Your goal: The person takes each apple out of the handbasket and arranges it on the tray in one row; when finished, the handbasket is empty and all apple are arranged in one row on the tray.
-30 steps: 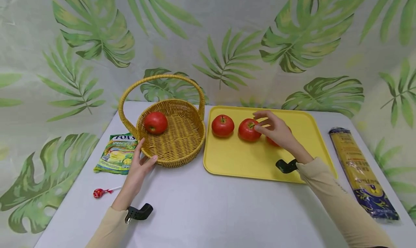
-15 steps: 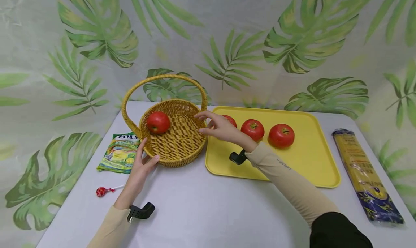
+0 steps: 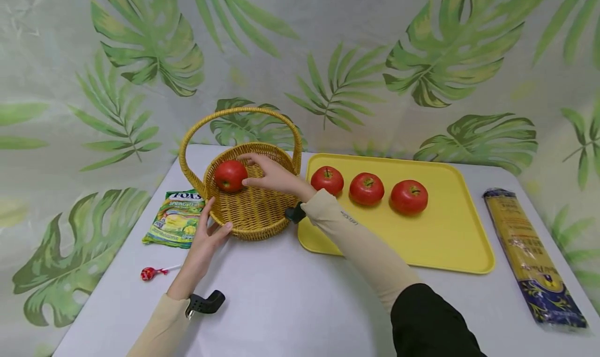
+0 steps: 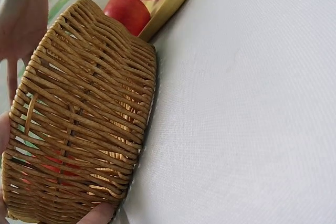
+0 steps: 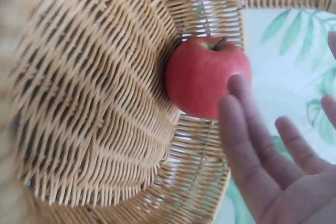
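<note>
A red apple (image 3: 230, 176) lies at the left side inside the wicker basket (image 3: 255, 206), its stem showing in the right wrist view. My right hand (image 3: 272, 176) reaches over the basket with thumb and fingers parted beside this apple. In the right wrist view two fingertips (image 5: 235, 85) overlap the apple; whether they touch it I cannot tell. My left hand (image 3: 206, 245) holds the basket at its front left, thumb at the front rim and a finger along the left side. Several fingers of the left hand are hidden.
A yellow tray (image 3: 445, 232) right of the basket carries three red apples (image 3: 366, 189) in a row. A green candy bag (image 3: 174, 219) and a red lollipop (image 3: 148, 273) lie at left. A packet of spaghetti (image 3: 534, 258) lies at far right. The basket's tall handle (image 3: 241, 110) arches upward.
My right hand has swept left from above the tray's apples to the apple in the basket, holding nothing visible. The left hand stays at the basket. The view has shifted slightly.
</note>
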A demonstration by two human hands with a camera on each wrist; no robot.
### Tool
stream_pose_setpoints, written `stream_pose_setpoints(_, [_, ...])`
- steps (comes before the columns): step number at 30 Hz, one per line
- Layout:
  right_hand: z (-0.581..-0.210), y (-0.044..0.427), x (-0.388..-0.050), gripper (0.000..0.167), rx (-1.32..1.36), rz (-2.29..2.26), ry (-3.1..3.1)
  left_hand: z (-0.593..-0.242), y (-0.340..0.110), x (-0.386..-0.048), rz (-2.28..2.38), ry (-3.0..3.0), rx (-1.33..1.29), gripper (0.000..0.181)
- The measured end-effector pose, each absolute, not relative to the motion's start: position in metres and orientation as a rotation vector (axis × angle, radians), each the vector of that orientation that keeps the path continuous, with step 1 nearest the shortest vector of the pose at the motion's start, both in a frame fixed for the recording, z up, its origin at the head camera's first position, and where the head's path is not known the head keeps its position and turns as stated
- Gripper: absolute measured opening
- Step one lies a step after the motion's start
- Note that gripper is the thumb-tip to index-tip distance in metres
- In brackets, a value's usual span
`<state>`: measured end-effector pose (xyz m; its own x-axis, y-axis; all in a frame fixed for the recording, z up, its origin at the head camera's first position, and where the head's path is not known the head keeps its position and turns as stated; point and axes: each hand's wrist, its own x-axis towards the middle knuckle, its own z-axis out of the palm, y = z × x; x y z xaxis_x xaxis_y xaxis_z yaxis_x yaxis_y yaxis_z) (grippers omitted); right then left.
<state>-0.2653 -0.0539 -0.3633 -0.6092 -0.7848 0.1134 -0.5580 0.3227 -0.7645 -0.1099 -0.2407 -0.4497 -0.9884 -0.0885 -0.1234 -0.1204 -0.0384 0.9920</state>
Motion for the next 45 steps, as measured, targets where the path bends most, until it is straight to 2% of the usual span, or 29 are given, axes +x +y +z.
stream_pose_setpoints(5, [-0.366, -0.074, -0.269, 0.069, -1.128, -1.058, 2.368, -0.451, -0.242, -0.110, 2.239, 2.160, -0.237, 0.077])
stream_pose_setpoints(14, [-0.378, -0.101, -0.273, 0.076, -0.925, -0.999, 2.391, -0.450, -0.241, -0.109, 2.245, 2.162, -0.205, 0.077])
stream_pose_setpoints(37, [-0.404, -0.124, -0.274, 0.070, -0.790, -1.187, 2.322, -0.453, -0.241, -0.110, 2.247, 2.168, -0.220, 0.078])
stream_pose_setpoints(45, [-0.407, -0.121, -0.275, 0.065, -0.526, -1.470, 2.170, -0.452, -0.241, -0.111, 2.253, 2.155, -0.239, 0.077])
